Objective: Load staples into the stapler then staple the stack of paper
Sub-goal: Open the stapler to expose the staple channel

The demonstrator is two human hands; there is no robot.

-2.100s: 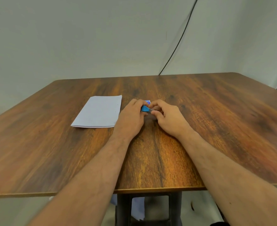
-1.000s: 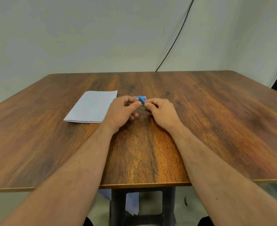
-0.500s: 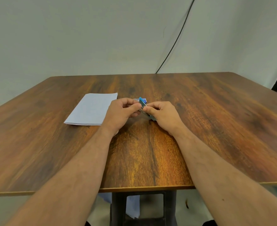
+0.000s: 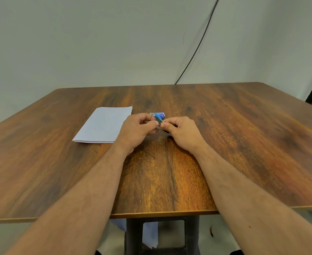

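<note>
Both hands pinch a small blue stapler (image 4: 159, 120) at table centre: the left hand (image 4: 137, 128) grips from nine o'clock, the right hand (image 4: 183, 132) from three o'clock, fingers curled narrowly round it. Its long axis tilts from eleven o'clock, raised blue end, toward five o'clock, where it disappears under the right hand. Whether it stands open for loading cannot be told. Just behind, at twelve o'clock, lies a staple box (image 4: 160, 114); the paper stack (image 4: 103, 125) sits at nine o'clock, nearer the left hand, on the wooden table (image 4: 243, 144).

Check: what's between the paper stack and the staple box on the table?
In the head view, the left hand sits between the paper stack and the staple box, holding the stapler with the right hand.
</note>
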